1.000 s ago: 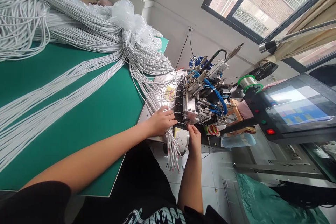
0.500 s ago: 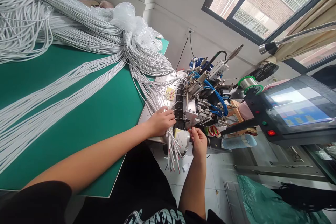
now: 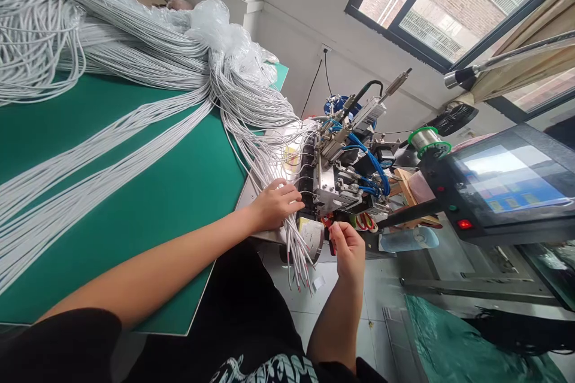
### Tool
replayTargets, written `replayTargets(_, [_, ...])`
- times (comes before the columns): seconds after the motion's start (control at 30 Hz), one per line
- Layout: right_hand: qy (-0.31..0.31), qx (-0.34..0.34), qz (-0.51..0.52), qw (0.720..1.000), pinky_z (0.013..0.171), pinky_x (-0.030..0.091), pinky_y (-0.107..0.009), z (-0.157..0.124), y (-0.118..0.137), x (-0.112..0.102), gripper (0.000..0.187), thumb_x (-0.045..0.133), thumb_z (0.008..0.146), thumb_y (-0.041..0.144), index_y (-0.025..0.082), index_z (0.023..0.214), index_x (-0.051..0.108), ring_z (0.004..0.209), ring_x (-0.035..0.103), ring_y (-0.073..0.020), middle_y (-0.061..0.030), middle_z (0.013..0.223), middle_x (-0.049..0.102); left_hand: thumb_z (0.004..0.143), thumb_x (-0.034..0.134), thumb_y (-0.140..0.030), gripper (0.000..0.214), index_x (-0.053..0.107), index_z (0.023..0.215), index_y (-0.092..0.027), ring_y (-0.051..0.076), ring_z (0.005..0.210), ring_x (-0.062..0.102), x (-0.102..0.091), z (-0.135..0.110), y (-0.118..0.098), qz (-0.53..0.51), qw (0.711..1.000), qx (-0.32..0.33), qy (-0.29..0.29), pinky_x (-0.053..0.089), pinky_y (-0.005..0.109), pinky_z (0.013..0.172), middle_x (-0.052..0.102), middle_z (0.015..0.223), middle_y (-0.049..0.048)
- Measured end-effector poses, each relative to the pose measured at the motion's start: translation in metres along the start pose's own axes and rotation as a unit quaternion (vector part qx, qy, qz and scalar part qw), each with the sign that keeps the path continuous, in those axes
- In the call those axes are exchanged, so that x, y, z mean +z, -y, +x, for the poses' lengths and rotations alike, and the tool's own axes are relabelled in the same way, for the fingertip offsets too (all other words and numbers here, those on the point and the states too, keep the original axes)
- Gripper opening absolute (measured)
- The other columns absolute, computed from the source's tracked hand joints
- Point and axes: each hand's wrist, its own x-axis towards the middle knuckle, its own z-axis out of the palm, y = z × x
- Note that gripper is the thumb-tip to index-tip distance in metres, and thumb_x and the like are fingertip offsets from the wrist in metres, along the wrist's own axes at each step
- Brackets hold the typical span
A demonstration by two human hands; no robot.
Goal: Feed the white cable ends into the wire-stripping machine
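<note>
My left hand [image 3: 278, 206] is closed over the bundle of thin white cables [image 3: 296, 245], close to the black cable holder strip [image 3: 307, 170] on the machine's near side. The cables' loose ends, some with reddish tips, hang past the table edge below this hand. My right hand [image 3: 349, 246] is pinched by the machine's lower end, beside a rounded metal part [image 3: 311, 236] with a white label. What sits between its fingertips is too small to make out. Several single cables lie across the black strip toward the machine [image 3: 341, 161].
The long white cable bundles [image 3: 148, 60] and clear plastic wrap [image 3: 215, 27] cover much of the green table [image 3: 179, 173]. To the right stand a screen [image 3: 507, 173], a solder wire spool [image 3: 426, 142] and a light blue bottle [image 3: 408, 240]. A lamp arm [image 3: 503, 63] reaches in above.
My right hand has shifted slightly right and down, away from the machine's lower end. My left hand moved a little right. The machine's upper cylinder assembly has shifted slightly, and cables on the strip sit differently.
</note>
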Motion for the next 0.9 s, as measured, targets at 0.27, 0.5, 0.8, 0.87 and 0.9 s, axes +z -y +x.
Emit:
replayTargets(0.27, [0.200, -0.066, -0.104, 0.972, 0.056, 0.038, -0.025, -0.017, 0.032, 0.000, 0.019, 0.058, 0.090, 0.034, 0.018, 0.082, 0.064, 0.060, 0.048, -0.0131, -0.0016, 0.071, 0.059, 0.085, 0.049, -0.009, 0.024, 0.064, 0.098, -0.022, 0.017, 0.090, 0.056, -0.002, 0.000, 0.000, 0.006, 1.000, 0.012, -0.015, 0.029, 0.038, 0.092, 0.067, 0.092, 0.0014])
replayTargets(0.5, [0.253, -0.106, -0.124, 0.954, 0.052, 0.035, -0.024, -0.018, 0.039, 0.007, 0.016, 0.063, 0.087, 0.033, 0.018, 0.082, 0.064, 0.056, 0.044, -0.0117, -0.0003, 0.069, 0.058, 0.084, 0.050, -0.010, 0.021, 0.064, 0.095, -0.022, 0.017, 0.089, 0.056, 0.002, -0.001, 0.001, 0.006, 0.999, 0.020, -0.029, 0.029, 0.038, 0.091, 0.066, 0.091, 0.0011])
replayTargets(0.8, [0.173, -0.081, -0.131, 0.973, 0.055, 0.038, -0.024, -0.017, 0.033, 0.009, 0.020, 0.058, 0.090, 0.033, 0.017, 0.079, 0.062, 0.059, 0.047, -0.0127, -0.0009, 0.068, 0.057, 0.081, 0.050, -0.007, 0.024, 0.063, 0.094, -0.021, 0.017, 0.089, 0.056, 0.001, -0.001, 0.001, -0.001, 1.000, 0.021, -0.005, 0.029, 0.039, 0.094, 0.066, 0.092, 0.0011])
replayTargets(0.87, [0.142, -0.071, -0.129, 0.979, 0.055, 0.038, -0.024, -0.015, 0.029, 0.010, 0.020, 0.058, 0.090, 0.034, 0.017, 0.081, 0.062, 0.060, 0.047, -0.0128, -0.0010, 0.069, 0.057, 0.079, 0.050, -0.006, 0.025, 0.063, 0.093, -0.022, 0.017, 0.088, 0.057, 0.002, -0.001, 0.002, -0.004, 1.000, 0.026, 0.000, 0.029, 0.039, 0.094, 0.066, 0.091, 0.0011])
replayTargets(0.9, [0.132, -0.068, -0.127, 0.981, 0.055, 0.037, -0.024, -0.015, 0.028, 0.010, 0.019, 0.059, 0.090, 0.034, 0.017, 0.081, 0.062, 0.060, 0.047, -0.0128, -0.0009, 0.069, 0.057, 0.079, 0.049, -0.005, 0.026, 0.063, 0.093, -0.022, 0.016, 0.087, 0.057, 0.002, -0.001, 0.002, -0.005, 1.000, 0.028, 0.001, 0.029, 0.039, 0.094, 0.066, 0.091, 0.0012])
